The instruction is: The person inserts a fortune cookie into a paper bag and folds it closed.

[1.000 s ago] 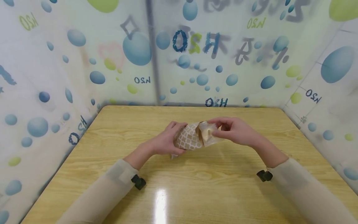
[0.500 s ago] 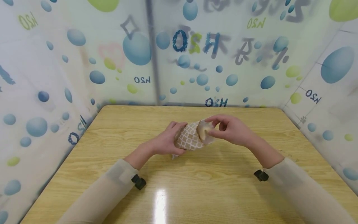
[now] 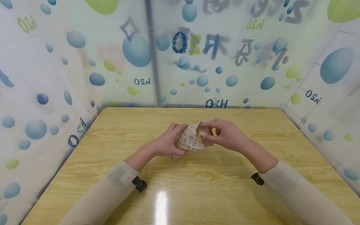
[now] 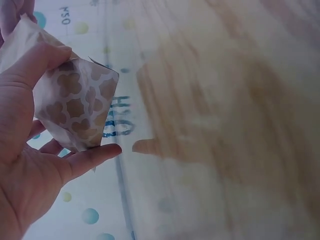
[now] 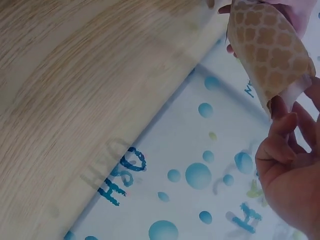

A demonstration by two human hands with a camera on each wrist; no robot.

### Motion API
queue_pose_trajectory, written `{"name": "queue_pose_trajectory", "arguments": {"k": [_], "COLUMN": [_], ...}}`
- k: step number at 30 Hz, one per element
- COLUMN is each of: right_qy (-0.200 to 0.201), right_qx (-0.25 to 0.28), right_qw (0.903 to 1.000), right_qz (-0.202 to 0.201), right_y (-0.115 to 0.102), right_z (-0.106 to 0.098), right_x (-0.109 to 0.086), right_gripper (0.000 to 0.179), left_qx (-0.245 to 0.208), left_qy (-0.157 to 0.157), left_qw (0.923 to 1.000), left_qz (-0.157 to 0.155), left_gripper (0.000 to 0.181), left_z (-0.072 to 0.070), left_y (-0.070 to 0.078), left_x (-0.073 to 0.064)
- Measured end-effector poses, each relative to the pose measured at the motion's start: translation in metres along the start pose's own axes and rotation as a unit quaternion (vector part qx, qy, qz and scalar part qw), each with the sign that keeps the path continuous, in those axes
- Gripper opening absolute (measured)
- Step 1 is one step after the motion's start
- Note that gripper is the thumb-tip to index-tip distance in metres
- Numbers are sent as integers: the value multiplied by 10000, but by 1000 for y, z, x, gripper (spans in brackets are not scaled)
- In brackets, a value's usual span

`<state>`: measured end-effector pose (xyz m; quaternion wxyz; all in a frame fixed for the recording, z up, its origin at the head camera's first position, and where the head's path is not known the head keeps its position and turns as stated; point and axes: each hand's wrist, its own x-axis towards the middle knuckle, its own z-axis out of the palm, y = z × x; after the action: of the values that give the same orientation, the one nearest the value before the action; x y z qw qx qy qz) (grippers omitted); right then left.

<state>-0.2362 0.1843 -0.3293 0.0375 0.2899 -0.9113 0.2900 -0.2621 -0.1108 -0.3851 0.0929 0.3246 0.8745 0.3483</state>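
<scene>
tan paper pouch printed with a white lattice [image 3: 189,139] hangs above the far half of the pale wood-grain bench [image 3: 202,181], between the two hands, tipped on its side with its mouth toward the person's right. the left hand [image 3: 168,141] is clenched round the end away from the mouth, thumb on one edge and fingers on the other; that likely steadies the pouch without squashing the mouth, which stands partly open. the right hand [image 3: 228,133] works at the mouth, its thumb and forefinger drawn together in a pinching grip. what they grasp seems to be a small pale item, perhaps wrapped in film [image 3: 201,133], though it sits so deep among fingers and paper that its shape is hard to tell. the sideways hold presumably lets the right hand meet the opening straight on. both forearms, in loose beige sleeves [image 3: 298,190], come in low from either side, leaving the pouch in plain sight between them.
</scene>
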Motion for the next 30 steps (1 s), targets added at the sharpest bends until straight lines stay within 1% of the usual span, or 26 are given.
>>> {"name": "queue_pose_trajectory", "arguments": {"k": [2, 4, 6, 9, 12, 14, 22, 30], "right_qy": [228, 457, 577, 417, 209, 154, 156, 227], "right_qx": [62, 237, 409, 669, 776, 794, 938, 863], "right_qw": [9997, 9987, 9975, 9966, 9961, 9958, 9943, 9948], "right_qz": [-42, -24, 36, 223, 373, 437, 474, 491], "right_y": [3, 7, 11, 15, 18, 19, 18, 14], "right_z": [-3, -7, -12, -17, -17, -16, -8, 0], "right_x": [-3, -6, -9, -11, -10, -9, -5, -1], "right_gripper": [46, 45, 44, 42, 44, 45, 45, 45], "left_qx": [-16, -16, -2, 15, -14, -31, -54, -70], "left_qy": [40, 91, 142, 192, 200, 199, 195, 127], "left_qw": [10000, 10000, 9999, 9998, 9998, 9998, 9998, 9999], "left_qz": [-2, 8, 22, 11, 7, 14, 1, -41], "left_gripper": [108, 108, 108, 108, 108, 108, 108, 109], "left_z": [-1, -2, -3, -4, -4, -4, -4, -4], "left_y": [0, 0, 0, -1, -3, -3, -4, -2], "left_x": [-1, -1, -1, -2, -2, -2, -2, -2]}}
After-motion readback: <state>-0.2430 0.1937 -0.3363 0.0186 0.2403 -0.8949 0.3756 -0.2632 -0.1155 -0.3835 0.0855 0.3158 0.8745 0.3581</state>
